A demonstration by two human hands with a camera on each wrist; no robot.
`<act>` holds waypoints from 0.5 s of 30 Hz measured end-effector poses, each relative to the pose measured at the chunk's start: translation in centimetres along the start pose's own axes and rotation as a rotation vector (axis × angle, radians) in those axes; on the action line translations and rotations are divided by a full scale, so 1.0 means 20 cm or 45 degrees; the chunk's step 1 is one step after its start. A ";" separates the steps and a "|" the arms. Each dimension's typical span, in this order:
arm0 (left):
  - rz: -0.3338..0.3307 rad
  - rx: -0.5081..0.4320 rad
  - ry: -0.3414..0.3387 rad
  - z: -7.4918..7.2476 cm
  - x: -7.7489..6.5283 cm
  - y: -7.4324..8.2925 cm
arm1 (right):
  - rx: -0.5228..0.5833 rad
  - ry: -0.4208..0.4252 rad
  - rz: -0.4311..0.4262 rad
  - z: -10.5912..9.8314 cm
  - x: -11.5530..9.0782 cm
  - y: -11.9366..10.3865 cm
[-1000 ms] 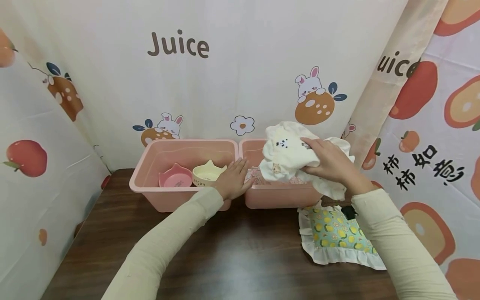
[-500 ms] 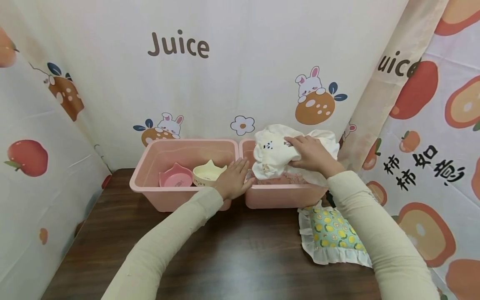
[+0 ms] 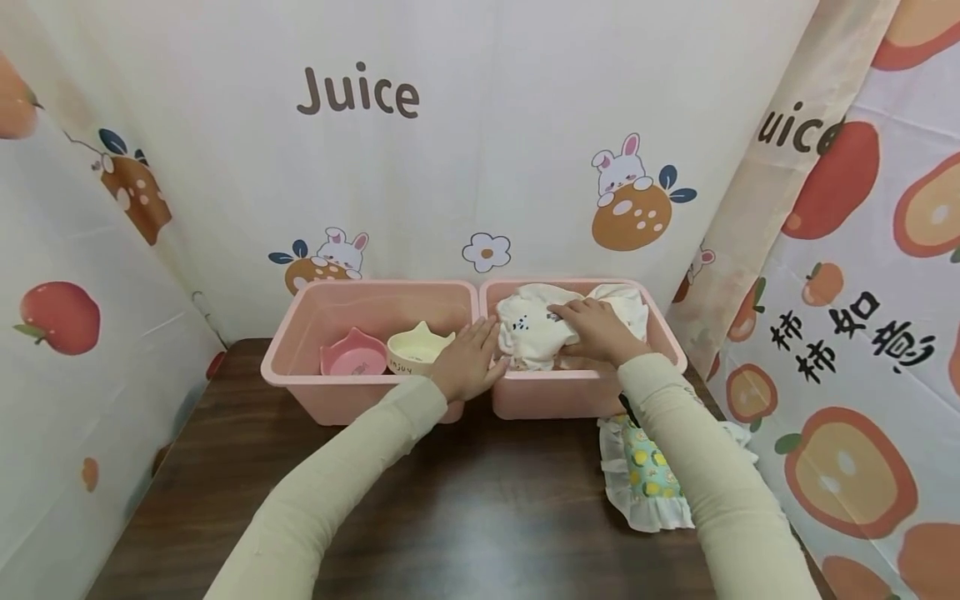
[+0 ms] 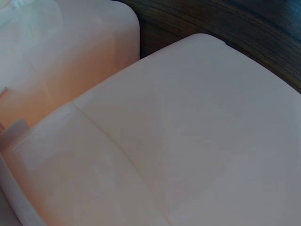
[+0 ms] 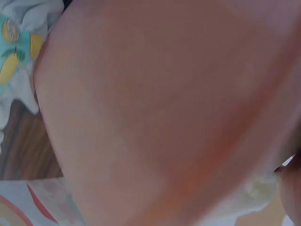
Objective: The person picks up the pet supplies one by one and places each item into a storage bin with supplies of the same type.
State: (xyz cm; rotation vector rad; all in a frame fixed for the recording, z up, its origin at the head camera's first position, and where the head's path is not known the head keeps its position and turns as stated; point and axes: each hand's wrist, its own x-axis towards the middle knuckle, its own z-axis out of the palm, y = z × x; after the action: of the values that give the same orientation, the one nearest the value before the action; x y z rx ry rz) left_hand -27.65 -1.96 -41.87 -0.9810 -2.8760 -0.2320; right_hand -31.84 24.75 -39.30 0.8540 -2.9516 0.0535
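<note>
In the head view my right hand (image 3: pixel 596 332) is inside the right pink bin (image 3: pixel 562 402), holding a white ruffled cloth (image 3: pixel 538 333) with small animal prints. The cloth lies within the bin's rim and covers most of the patterned pink material beneath it. My left hand (image 3: pixel 465 360) rests with straight fingers over the adjoining rims of the two bins. The left pink bin (image 3: pixel 330 404) contains a pink cat-eared bowl (image 3: pixel 354 354) and a pale yellow one (image 3: pixel 420 343). Bin walls (image 4: pixel 188 132) fill most of the left wrist view; the right wrist view is largely blurred bin wall (image 5: pixel 141 94).
A lemon-print cushion (image 3: pixel 652 471) with a white frill lies on the dark wooden table (image 3: pixel 465 517), partly hidden by my right sleeve. Printed curtains (image 3: pixel 480 150) stand close behind the bins and along both sides.
My right hand has moved left and down, bringing the white ruffled cloth from above the right bin into it. My left hand has stayed in place on the rims.
</note>
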 end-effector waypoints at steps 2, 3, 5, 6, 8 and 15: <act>-0.005 0.006 -0.001 -0.01 0.00 0.00 | 0.013 -0.011 0.002 0.03 0.01 -0.01; -0.007 0.006 -0.005 -0.01 0.00 0.00 | 0.016 -0.025 0.008 0.05 0.02 -0.01; -0.010 0.005 -0.018 -0.02 0.00 0.00 | 0.023 -0.066 0.027 0.08 0.03 -0.01; -0.011 0.002 -0.023 -0.02 0.00 0.01 | 0.031 -0.084 0.038 0.09 0.03 -0.02; -0.018 -0.004 -0.031 -0.02 0.00 0.01 | 0.045 -0.118 0.056 0.10 0.04 -0.02; -0.046 -0.007 -0.040 -0.01 0.00 0.01 | 0.078 -0.179 0.079 0.14 0.05 -0.04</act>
State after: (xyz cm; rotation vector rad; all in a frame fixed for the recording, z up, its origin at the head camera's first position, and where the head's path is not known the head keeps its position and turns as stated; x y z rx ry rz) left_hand -27.60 -1.84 -41.61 -0.9424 -2.9248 -0.2299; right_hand -32.51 23.38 -41.99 0.8045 -3.1232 0.0913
